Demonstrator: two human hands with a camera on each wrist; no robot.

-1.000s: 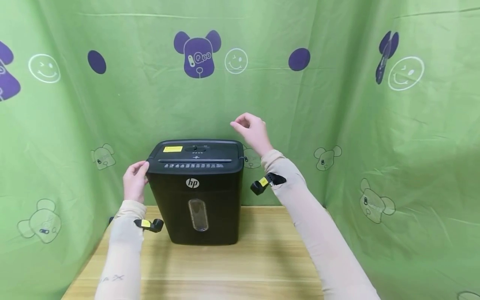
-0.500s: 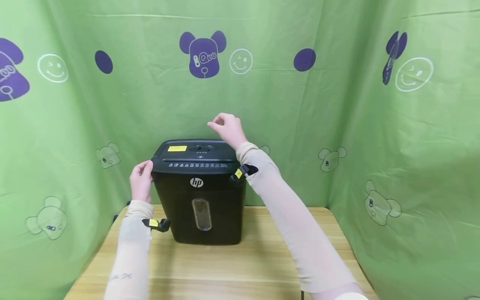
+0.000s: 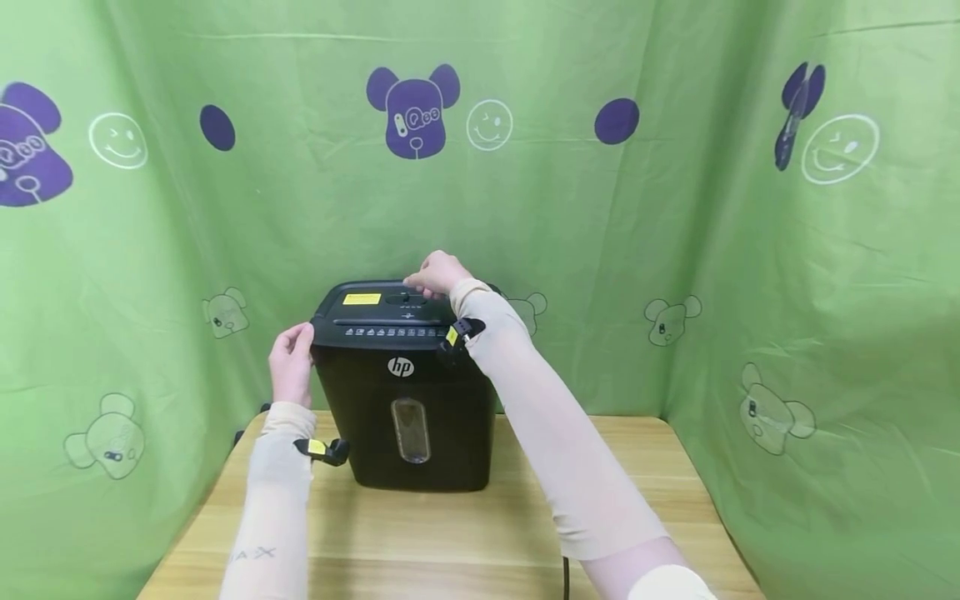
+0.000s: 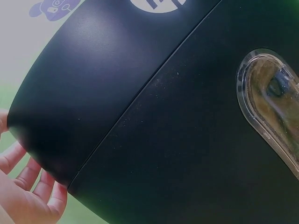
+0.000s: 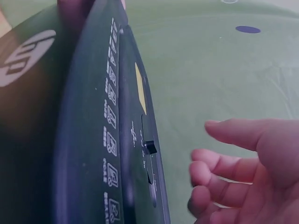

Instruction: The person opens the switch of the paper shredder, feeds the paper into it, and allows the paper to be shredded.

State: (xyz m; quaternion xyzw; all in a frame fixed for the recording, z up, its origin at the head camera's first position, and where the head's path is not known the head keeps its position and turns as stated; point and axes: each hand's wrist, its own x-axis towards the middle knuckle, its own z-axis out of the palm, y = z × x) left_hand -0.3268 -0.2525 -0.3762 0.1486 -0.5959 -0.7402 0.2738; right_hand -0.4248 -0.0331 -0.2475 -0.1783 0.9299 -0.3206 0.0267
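A black HP paper shredder (image 3: 408, 392) stands upright on a wooden table. My left hand (image 3: 291, 362) rests at its upper left corner; in the left wrist view, the fingers (image 4: 44, 184) lie against the shredder's side, tips partly hidden behind its edge. Over the back right of the top is my right hand (image 3: 437, 275), thumb and fingers loosely bent. The right wrist view shows a gap between its fingertips (image 5: 201, 172) and the small black slide switch (image 5: 150, 147) on the top panel. That hand holds nothing.
A yellow label (image 3: 362, 299) and a row of printed icons mark the shredder's top. Its front has a clear window (image 3: 411, 431). Green patterned curtains (image 3: 555, 208) enclose the wooden table (image 3: 420, 533) at the back and both sides. A dark cable (image 3: 566, 577) lies by the right forearm.
My right hand has moved left from beside the shredder to above its top, then lowered toward the switch panel. The left hand stays at the corner; the head view has shifted slightly.
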